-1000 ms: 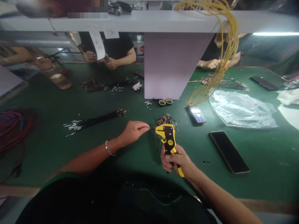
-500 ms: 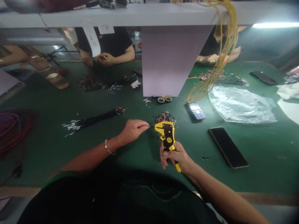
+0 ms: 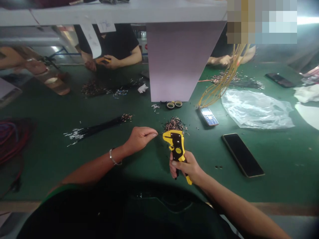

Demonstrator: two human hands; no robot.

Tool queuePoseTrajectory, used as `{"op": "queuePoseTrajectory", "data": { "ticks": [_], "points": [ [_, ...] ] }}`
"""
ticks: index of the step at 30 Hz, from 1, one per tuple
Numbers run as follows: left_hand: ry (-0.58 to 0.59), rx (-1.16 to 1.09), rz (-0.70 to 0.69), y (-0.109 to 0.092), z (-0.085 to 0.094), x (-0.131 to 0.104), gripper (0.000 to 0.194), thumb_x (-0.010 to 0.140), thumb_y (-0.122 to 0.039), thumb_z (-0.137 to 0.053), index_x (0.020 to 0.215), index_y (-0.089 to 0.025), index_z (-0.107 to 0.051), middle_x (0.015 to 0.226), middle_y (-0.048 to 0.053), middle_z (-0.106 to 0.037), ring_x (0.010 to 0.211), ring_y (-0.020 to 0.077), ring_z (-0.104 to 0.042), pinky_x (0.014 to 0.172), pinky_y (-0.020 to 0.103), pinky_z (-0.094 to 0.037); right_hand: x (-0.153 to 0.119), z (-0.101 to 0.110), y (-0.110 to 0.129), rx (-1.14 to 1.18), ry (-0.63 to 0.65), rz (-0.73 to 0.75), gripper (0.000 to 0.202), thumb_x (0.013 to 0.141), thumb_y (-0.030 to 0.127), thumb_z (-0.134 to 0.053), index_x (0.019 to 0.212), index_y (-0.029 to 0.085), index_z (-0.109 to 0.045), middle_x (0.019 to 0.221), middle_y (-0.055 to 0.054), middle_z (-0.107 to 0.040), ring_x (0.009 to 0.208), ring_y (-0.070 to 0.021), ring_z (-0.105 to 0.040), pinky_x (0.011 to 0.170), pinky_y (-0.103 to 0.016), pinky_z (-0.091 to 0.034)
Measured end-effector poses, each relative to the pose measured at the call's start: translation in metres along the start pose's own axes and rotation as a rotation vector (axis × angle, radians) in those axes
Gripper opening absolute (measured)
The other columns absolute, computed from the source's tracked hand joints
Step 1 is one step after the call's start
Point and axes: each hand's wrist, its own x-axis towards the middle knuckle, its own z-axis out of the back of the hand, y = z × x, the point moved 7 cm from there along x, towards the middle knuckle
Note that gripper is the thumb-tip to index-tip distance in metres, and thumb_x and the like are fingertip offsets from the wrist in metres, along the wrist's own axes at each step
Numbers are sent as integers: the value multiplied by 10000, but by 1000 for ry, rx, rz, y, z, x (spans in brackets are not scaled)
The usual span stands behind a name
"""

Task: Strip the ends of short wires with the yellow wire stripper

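Note:
My right hand (image 3: 185, 166) is wrapped round the handles of a yellow and black wire stripper (image 3: 177, 146), whose jaws point up and left. Just left of the jaws, my left hand (image 3: 142, 137) pinches a thin black wire (image 3: 160, 134) between thumb and fingertips. Behind the tool lies a heap of short wire pieces (image 3: 174, 123) with coppery ends. A bundle of black wires (image 3: 99, 128) with silvery left ends rests on the green table to the left of my left hand.
A dark phone (image 3: 243, 155), a small keypad phone (image 3: 208, 116) and a clear plastic bag (image 3: 256, 109) lie to the right. Tape rolls (image 3: 174, 105) sit below a pale upright panel (image 3: 179, 59). Red cables (image 3: 12, 141) lie far left. Other people's hands work across the table.
The thin wire shows between my left fingertips and the jaws, where before its end was at the jaws. The whole view has shifted slightly; both hands keep their grips.

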Motion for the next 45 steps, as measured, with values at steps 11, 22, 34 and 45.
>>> {"op": "queuePoseTrajectory", "data": {
  "ticks": [11, 22, 34, 45],
  "points": [
    [30, 6, -15, 2, -7, 1, 188, 891, -247, -585, 819, -175, -743, 768, 25, -760, 680, 118, -686, 657, 216, -516, 9, 15, -2, 80, -156, -9, 203, 701, 193, -715, 778, 182, -528, 402, 89, -512, 281, -93, -432, 313, -225, -412],
    [-11, 12, 31, 0, 3, 1, 174, 882, -231, -595, 801, -170, -736, 737, 20, -747, 649, 114, -670, 634, 207, -504, 9, 10, -5, 173, 13, 33, 234, 695, 171, -742, 889, 139, -616, 653, 0, -619, 494, -148, -573, 503, -338, -524],
    [-63, 69, -46, -14, 14, -3, 168, 902, -224, -588, 830, -176, -732, 688, 6, -701, 587, 85, -603, 581, 203, -465, 9, 9, 2, 132, 86, 21, 409, 685, 217, -730, 1067, 132, -610, 802, -63, -688, 687, -225, -654, 693, -413, -518],
    [-221, 382, -349, -35, 13, -17, 155, 936, -201, -538, 905, -193, -690, 564, -35, -576, 495, 80, -485, 497, 216, -354, 8, 11, 17, 58, 49, 41, 389, 697, 246, -711, 1057, 149, -601, 797, -53, -683, 677, -215, -640, 692, -402, -498]
  ]
}}
